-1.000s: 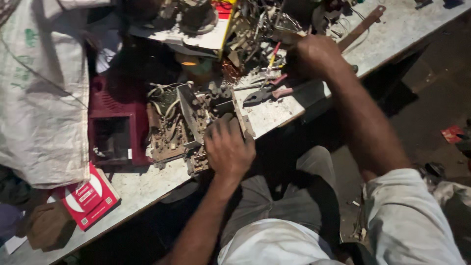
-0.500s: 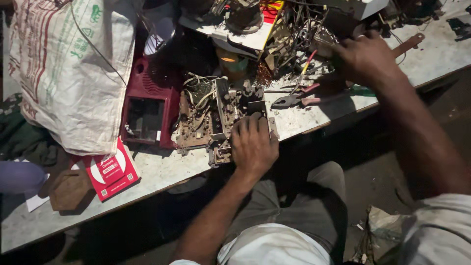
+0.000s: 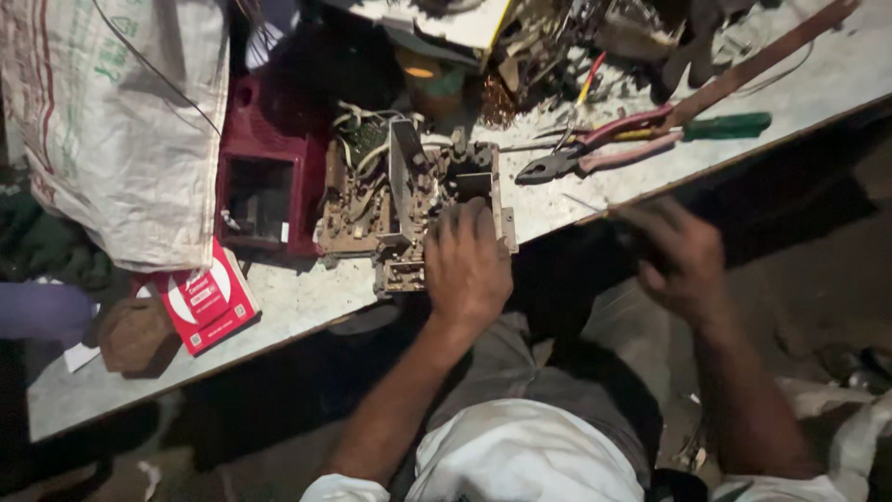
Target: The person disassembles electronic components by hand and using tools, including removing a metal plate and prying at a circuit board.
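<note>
The work in hand is the stripping of an old electronics chassis, a rusty frame of circuit boards and tangled wires that sits at the near edge of the workbench, and it looks only partly done: the red plastic casing already lies gutted just to the left of the chassis, while the boards and wiring are all still in the frame. The left hand lies palm down on the near right corner of the chassis, fingers spread and pressing on it rather than curled round anything (a steadying hold, as far as I can judge). The right hand hangs off the bench, to the right of the chassis and below the table edge; it is blurred, the fingers look loosely curled, and I cannot tell whether they hold something. Pink-handled pliers and a green-handled screwdriver lie untouched on the bench, right of the chassis and farther back. A white woven sack stands well to the left of it, with a flat red packet below the casing. Compared with half a second ago, the right hand has left the clutter of parts behind the chassis and come back to the person's side, while the left hand has stayed put.
</note>
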